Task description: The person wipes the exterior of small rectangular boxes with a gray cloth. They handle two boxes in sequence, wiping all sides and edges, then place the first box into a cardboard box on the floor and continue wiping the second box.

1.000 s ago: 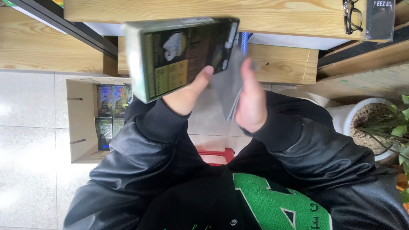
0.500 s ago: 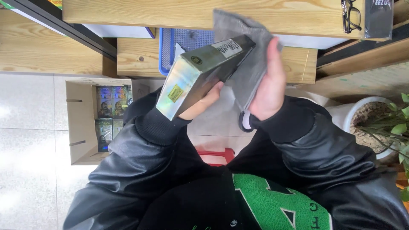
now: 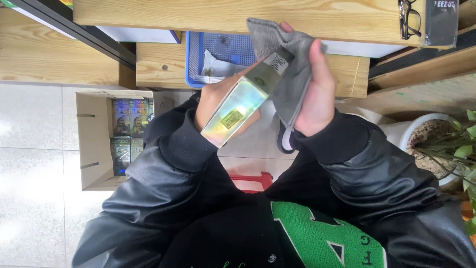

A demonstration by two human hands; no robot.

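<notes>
Grey cloth (image 3: 287,74), clasped in the right hand (image 3: 317,89), presses against the box's (image 3: 243,101) upper end. Left hand (image 3: 218,101) grips this box tilted toward 1 o'clock.

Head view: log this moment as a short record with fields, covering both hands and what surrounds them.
left hand: holds a shiny boxed product, tilted
right hand: presses a grey cloth against the box's upper end
behind hands: blue basket on a wooden shelf
floor left: open cardboard carton with more boxes inside
right edge: potted plant
top right: black glasses
</notes>
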